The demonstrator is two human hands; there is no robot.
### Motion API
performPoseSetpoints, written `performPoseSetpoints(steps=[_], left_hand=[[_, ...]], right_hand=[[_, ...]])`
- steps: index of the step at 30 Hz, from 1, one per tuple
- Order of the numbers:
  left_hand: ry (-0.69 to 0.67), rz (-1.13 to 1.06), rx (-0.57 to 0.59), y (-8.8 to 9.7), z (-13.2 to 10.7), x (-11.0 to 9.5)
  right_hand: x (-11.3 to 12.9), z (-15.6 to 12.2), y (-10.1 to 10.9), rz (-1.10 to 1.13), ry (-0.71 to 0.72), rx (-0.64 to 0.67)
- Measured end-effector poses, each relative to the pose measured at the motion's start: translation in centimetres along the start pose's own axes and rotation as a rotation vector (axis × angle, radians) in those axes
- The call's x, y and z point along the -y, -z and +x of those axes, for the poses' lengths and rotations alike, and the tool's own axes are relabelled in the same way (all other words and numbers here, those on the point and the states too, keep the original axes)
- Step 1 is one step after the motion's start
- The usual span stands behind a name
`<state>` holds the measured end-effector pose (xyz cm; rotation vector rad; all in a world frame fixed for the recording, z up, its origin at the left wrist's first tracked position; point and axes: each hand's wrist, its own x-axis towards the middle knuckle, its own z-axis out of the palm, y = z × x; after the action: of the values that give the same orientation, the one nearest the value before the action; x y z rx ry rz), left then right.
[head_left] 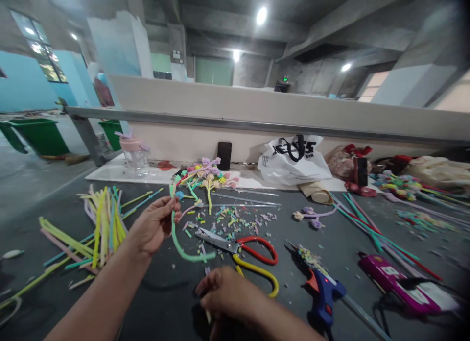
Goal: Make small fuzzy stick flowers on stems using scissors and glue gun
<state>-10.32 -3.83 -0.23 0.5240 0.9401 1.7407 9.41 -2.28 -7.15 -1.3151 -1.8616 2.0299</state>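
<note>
My left hand (157, 223) pinches a green pipe cleaner (179, 248) near its top, and the stem hangs down in a curve, its free end bent to the right. At the bottom centre my right hand (227, 292) has its fingers curled together. A narrow light strip shows at its fingertips, too little to name. Just above the right hand lie scissors (235, 245) with one red and one yellow handle, blades apart. Behind the left hand rests a pile of pipe-cleaner flowers (205, 174). Small cut pipe-cleaner bits (235, 218) are scattered near the scissor blades.
Loose pipe cleaners (106, 223) are heaped on the left. To the right are a blue glue gun (325, 292), a purple device (394, 277) with a cord, and a finished flower stem (312, 214). Along the back stand a cup (135, 157), a phone (224, 156) and a white bag (293, 162).
</note>
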Motion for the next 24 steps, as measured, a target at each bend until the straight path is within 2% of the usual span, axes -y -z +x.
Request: performPoseSetpoints(steps=[5, 8, 12, 16, 18, 21, 22, 24], left_hand=[[0.119, 0.130, 0.145, -1.4, -0.7, -1.0], [0.189, 0.292, 0.260, -2.2, -1.7, -0.9], [0.273, 0.409, 0.307, -2.7, -3.3, 0.7], [0.308, 0.451, 0.300, -2.8, -4.2, 3.0], [0.327, 0.457, 0.294, -2.9, -4.5, 4.0], [0.375, 0.465, 0.283, -3.1, -4.9, 5.0], [0.387, 0.474, 0.275, -3.1, -5.1, 5.3], [0.398, 0.502, 0.232, -2.9, -5.3, 5.9]], right_hand=[[3.2, 0.4, 3.5, 0.121, 0.174, -0.201], [3.6, -0.9, 5.2, 0.117, 0.249, -0.266], [1.8, -2.0, 4.1, 0.024, 0.205, -0.303], [0.4, -2.3, 3.3, -0.085, 0.262, -0.419], [0.2, -3.4, 4.2, -0.187, 0.380, -0.513], [-0.7, -6.8, 6.6, -0.410, 0.612, -0.680], [-1.2, -8.2, 7.3, -0.448, 0.621, -0.725], [-3.0, -11.1, 8.6, -0.454, 0.529, -0.844]])
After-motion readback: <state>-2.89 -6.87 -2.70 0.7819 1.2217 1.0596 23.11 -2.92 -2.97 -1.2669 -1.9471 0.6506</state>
